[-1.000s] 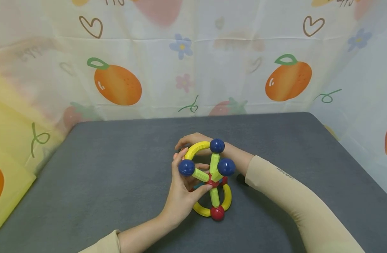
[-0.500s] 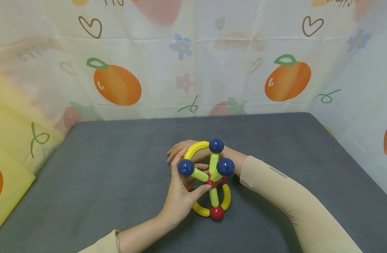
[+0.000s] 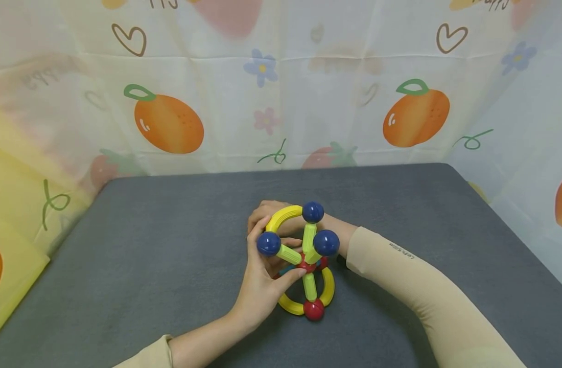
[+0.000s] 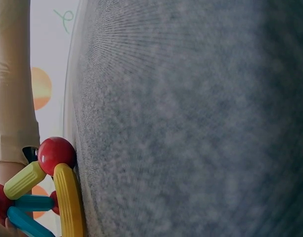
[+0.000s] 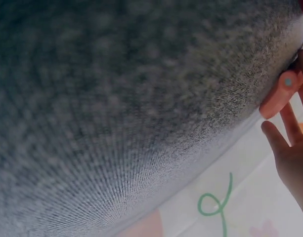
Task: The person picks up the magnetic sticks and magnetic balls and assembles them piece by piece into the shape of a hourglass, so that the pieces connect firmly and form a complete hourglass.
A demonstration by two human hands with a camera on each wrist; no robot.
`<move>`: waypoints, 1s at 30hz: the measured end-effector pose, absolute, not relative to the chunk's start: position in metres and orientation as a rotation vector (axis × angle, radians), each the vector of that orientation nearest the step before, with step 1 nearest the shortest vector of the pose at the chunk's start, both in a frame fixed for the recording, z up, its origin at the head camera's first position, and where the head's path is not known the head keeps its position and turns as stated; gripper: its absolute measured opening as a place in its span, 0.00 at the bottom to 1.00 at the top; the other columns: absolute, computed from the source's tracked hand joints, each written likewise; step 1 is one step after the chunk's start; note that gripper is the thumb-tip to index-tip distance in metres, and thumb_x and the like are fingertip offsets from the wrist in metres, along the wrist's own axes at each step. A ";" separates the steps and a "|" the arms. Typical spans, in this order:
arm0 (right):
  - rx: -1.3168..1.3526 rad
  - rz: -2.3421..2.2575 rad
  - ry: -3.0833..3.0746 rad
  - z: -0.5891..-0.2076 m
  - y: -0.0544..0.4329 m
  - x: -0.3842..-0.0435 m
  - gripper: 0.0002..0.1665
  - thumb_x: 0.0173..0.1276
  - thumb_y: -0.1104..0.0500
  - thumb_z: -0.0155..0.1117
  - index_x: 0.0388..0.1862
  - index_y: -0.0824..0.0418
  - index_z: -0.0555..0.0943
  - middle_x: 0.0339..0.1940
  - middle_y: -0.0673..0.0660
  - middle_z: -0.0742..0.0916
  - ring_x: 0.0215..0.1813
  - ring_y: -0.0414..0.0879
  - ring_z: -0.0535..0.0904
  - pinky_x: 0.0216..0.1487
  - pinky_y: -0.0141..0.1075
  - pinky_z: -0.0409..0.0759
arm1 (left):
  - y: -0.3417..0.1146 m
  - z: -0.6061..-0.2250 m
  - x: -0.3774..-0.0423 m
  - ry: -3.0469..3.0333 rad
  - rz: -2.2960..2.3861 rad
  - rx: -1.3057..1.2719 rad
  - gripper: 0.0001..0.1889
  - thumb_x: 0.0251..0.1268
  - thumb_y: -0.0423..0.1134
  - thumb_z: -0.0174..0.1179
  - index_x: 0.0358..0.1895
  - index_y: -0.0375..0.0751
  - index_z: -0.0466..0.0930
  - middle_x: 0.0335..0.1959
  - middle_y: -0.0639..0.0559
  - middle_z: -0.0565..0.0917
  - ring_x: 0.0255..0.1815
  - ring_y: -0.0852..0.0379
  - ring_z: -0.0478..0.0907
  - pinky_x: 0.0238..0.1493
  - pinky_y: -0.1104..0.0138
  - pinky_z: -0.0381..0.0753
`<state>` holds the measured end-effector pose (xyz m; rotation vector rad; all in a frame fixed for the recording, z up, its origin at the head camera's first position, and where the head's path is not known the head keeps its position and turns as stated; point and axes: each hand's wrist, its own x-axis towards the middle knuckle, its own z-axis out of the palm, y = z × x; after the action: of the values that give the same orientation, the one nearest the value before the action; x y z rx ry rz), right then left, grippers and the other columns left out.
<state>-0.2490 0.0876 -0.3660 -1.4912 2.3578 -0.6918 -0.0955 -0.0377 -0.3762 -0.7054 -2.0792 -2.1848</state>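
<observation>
A magnetic ball-and-stick toy stands on the table, with blue balls at the top, yellow-green rods, yellow arcs and a red ball at the bottom. My left hand grips it from the left, thumb on the central red ball. Behind the toy is my right hand, partly hidden by it and the left hand. In the right wrist view, fingers hold an orange-red rod with a teal dot on one end. Teal rods show in the left wrist view.
The dark grey table extends around the hands. A fruit-patterned curtain hangs behind its far edge, and yellow patterned cloth borders the left side. A small black item shows beside the right wrist.
My right hand first moves left behind the toy with its fingers reaching out, then draws them back closer to it. The left hand's grip looks the same; the toy hardly shifts.
</observation>
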 end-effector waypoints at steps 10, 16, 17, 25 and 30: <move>-1.261 -0.894 2.679 -0.363 0.074 -0.266 0.09 0.67 0.56 0.69 0.44 0.56 0.81 0.38 0.52 0.87 0.43 0.44 0.81 0.46 0.33 0.80 | -0.037 -0.375 -0.096 -2.092 -2.174 -0.708 0.52 0.59 0.27 0.66 0.76 0.53 0.37 0.57 0.35 0.79 0.51 0.68 0.83 0.60 0.71 0.80; -1.071 -1.222 2.826 -0.333 0.095 -0.258 0.16 0.62 0.58 0.72 0.47 0.59 0.81 0.36 0.56 0.89 0.38 0.46 0.85 0.42 0.34 0.82 | -0.037 -0.375 -0.096 -2.091 -2.156 -0.719 0.54 0.59 0.26 0.66 0.77 0.51 0.34 0.56 0.34 0.79 0.50 0.69 0.83 0.60 0.71 0.80; -1.037 -1.267 2.828 -0.329 0.101 -0.257 0.17 0.62 0.57 0.72 0.49 0.58 0.81 0.36 0.57 0.89 0.39 0.46 0.85 0.42 0.35 0.82 | -0.037 -0.375 -0.096 -2.093 -2.152 -0.715 0.54 0.59 0.26 0.66 0.78 0.52 0.34 0.56 0.34 0.79 0.50 0.69 0.83 0.60 0.71 0.80; -0.784 -1.515 2.707 -0.304 0.146 -0.245 0.24 0.66 0.54 0.70 0.60 0.53 0.78 0.44 0.58 0.88 0.45 0.48 0.85 0.44 0.39 0.82 | -0.036 -0.374 -0.097 -2.091 -2.129 -0.716 0.55 0.58 0.26 0.67 0.78 0.53 0.35 0.56 0.35 0.79 0.52 0.69 0.82 0.59 0.72 0.80; -0.633 -1.623 2.630 -0.292 0.166 -0.230 0.22 0.69 0.52 0.66 0.60 0.53 0.77 0.50 0.58 0.87 0.47 0.48 0.85 0.51 0.41 0.84 | -0.035 -0.374 -0.097 -2.085 -2.140 -0.712 0.55 0.57 0.25 0.67 0.78 0.53 0.35 0.55 0.35 0.79 0.52 0.68 0.82 0.59 0.71 0.81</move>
<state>-0.2299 0.1659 -0.2921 -0.6333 2.6304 -1.6230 -0.0973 -0.0350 -0.3741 -0.7117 -2.0854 -2.1401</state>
